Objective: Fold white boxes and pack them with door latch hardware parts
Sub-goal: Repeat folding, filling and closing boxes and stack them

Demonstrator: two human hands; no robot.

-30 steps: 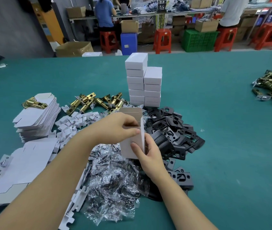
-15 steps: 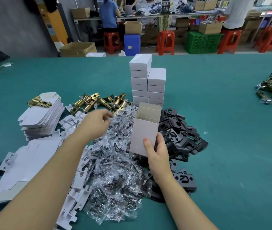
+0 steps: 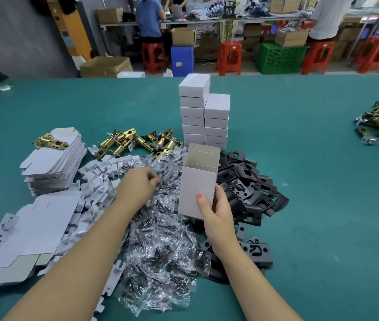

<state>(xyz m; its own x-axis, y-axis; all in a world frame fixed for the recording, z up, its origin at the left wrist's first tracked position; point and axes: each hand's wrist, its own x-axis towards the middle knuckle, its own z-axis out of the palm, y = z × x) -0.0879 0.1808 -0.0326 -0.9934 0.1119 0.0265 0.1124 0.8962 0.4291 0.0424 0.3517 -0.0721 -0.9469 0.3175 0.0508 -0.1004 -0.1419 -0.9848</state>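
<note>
Right hand (image 3: 216,212) grips open white box (image 3: 196,188) upright, frame centre. Left hand (image 3: 137,188) pinching at screw packets (image 3: 160,239): take one only, keep box mouth up.

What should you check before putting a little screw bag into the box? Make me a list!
1. Open box upright, top flaps open: ok.
2. Right hand holds the box firmly: ok.
3. Left hand is on the screw bags: ok.
4. Only one bag pinched: cannot tell.
5. Box empty inside: cannot tell.
6. Black plates within reach beside the box: ok.
</note>
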